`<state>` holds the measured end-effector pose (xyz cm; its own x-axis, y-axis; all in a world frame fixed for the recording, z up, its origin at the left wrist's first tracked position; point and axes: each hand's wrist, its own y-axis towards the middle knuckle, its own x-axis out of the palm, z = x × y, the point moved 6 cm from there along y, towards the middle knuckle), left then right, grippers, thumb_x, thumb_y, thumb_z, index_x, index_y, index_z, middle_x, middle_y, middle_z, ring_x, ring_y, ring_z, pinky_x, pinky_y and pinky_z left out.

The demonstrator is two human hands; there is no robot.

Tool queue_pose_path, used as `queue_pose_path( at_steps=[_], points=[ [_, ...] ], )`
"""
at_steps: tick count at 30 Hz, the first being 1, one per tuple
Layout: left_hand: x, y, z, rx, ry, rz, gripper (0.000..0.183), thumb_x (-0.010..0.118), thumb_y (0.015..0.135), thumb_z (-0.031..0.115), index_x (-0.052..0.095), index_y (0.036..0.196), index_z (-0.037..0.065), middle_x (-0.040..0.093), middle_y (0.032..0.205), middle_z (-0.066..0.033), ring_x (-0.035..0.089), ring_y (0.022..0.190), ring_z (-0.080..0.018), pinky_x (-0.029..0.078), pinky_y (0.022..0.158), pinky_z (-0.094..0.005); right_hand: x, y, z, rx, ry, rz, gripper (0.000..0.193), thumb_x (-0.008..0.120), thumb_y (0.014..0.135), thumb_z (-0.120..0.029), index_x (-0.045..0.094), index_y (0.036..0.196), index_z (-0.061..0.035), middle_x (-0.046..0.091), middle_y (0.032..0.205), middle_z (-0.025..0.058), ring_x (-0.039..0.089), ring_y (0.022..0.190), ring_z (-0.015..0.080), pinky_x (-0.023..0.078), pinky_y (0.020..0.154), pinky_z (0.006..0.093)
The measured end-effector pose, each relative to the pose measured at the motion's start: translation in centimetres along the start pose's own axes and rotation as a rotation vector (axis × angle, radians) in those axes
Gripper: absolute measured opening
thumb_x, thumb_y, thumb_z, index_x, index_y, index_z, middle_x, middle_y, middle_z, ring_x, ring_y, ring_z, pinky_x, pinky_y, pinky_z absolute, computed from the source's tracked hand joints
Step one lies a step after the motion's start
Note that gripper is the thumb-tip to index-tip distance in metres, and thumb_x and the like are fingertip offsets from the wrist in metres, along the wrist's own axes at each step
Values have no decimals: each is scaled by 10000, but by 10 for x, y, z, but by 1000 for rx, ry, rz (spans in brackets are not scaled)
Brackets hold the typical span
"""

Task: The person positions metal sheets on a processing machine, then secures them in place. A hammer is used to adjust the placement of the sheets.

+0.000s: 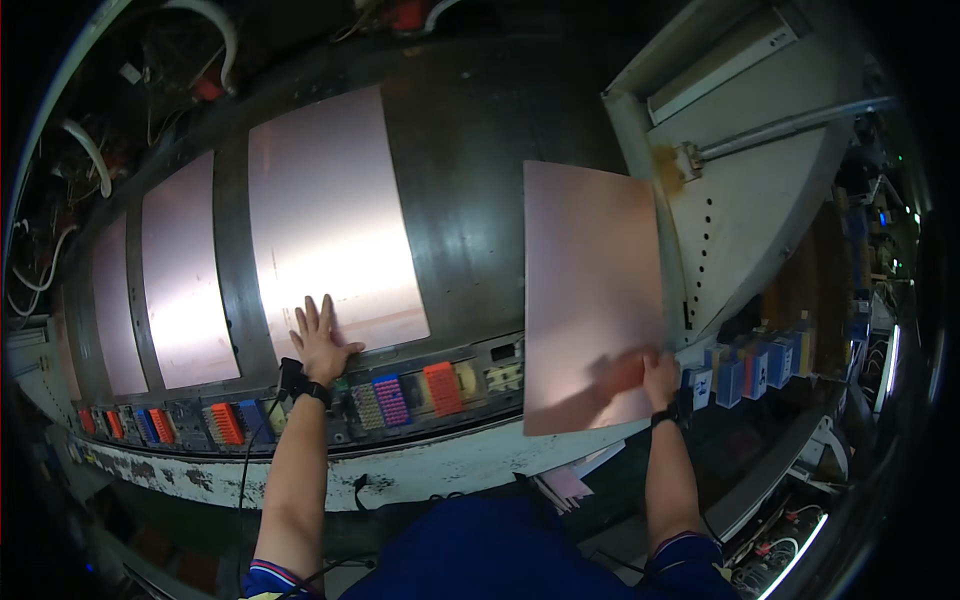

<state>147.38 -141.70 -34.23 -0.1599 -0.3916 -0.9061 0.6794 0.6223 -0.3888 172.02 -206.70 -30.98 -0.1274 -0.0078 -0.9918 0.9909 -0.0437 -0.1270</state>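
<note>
My left hand (322, 345) lies with spread fingers on the near edge of a large copper-coloured sheet (330, 210), which rests flat on the dark machine bed. Another copper-coloured sheet (590, 290) is at the right, its near end reaching past the bed's front rail. My right hand (659, 380) grips that sheet at its right edge near the lower corner, fingers closed; its shadow and reflection fall on the shiny surface. Dark bands with small devices sit on both wrists, and a thin cable runs down from the left one.
More copper-coloured sheets (185, 275) lie in a row to the left on the dark bed (460, 200). Orange, blue and purple blocks (441, 388) line the front rail. A pale machine frame (740, 210) with a rod stands at the right, above several blue blocks (730, 380).
</note>
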Motion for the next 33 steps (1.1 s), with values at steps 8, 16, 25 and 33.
queue_pose_path(
  at_steps=[8,16,25,33],
  points=[
    [64,-148,230,163,-306,-494,541,744,840,478,660,1076,-2,710,954,-210,698,952,-379,547,814,-464,31,-25,96,206,742,-292,576,533,1026,-483,622,892,70,587,756,141,515,675,280,440,665,417],
    [103,-186,261,-261,-1294,-696,348,723,940,223,662,1128,-63,709,869,-103,642,772,-154,506,678,-289,-60,22,28,48,854,-424,506,521,1051,-397,611,838,53,494,699,6,455,672,144,392,608,354],
    [46,-180,249,-609,-1459,-362,187,669,964,153,608,884,-5,620,818,-67,589,717,-136,490,592,-300,-2,92,-46,-2,924,-703,504,543,1034,-427,584,747,-15,519,683,0,463,650,129,414,606,347],
    [111,-3,271,-468,-1266,-82,222,704,941,168,603,974,-27,600,842,-87,590,704,-173,569,553,-323,46,224,-127,-130,1035,-621,359,662,963,-341,671,897,12,652,829,64,565,728,154,468,674,332]
  ],
)
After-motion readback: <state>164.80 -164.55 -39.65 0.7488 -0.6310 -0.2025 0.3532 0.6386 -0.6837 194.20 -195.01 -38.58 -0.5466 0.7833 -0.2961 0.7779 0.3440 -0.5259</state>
